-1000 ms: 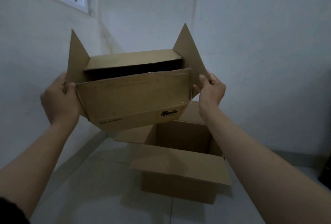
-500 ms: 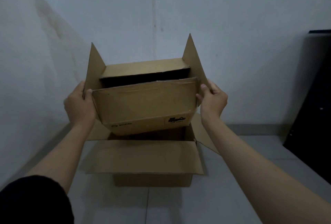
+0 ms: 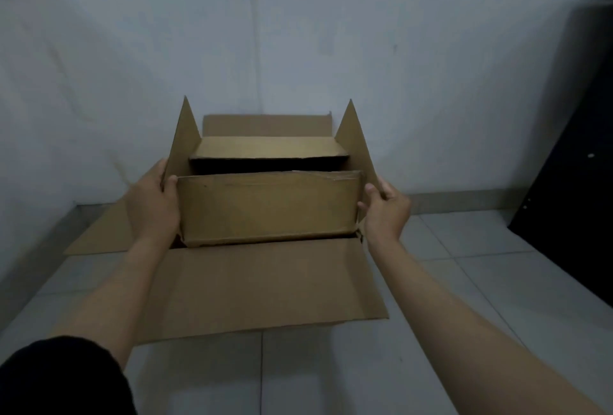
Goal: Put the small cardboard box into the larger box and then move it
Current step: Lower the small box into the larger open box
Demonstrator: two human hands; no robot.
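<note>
The small cardboard box has its top open, with two side flaps pointing up. Its lower part sits inside the opening of the larger box, which stands on the tiled floor with its flaps spread outward. My left hand grips the small box's left side and flap. My right hand grips its right side. The bottom of the small box is hidden behind the larger box's near flap.
A white wall rises just behind the boxes, and a second wall runs along the left. A dark cabinet stands at the right. Grey floor tiles lie to the right of the boxes and in front of them.
Both hands have lowered the small box from chest height down into the larger box's opening. The view has tilted down and the larger box now lies straight ahead.
</note>
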